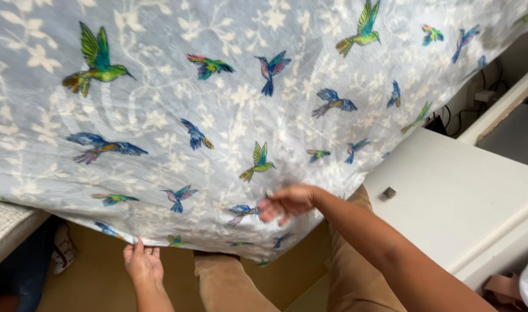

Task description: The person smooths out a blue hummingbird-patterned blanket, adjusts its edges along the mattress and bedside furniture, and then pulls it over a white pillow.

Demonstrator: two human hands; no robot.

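Note:
A pale blue sheet (217, 104) printed with white leaves and colourful hummingbirds covers most of the view and hangs over the bed's near edge. My left hand (142, 264) is low at the sheet's bottom hem, fingers closed on the edge of the cloth. My right hand (288, 202) lies against the hanging part of the sheet near the corner, fingers curled and blurred by movement. Whether this hand pinches the cloth I cannot tell. My legs in tan trousers (229, 286) stand right below the hem.
A white bedside cabinet (460, 196) with a small dark square object (389, 192) on top stands to the right. Cables and a plug (477, 98) lie behind it. A textured white surface (4, 225) juts in at the left, above a shoe (62, 248) on the tan floor.

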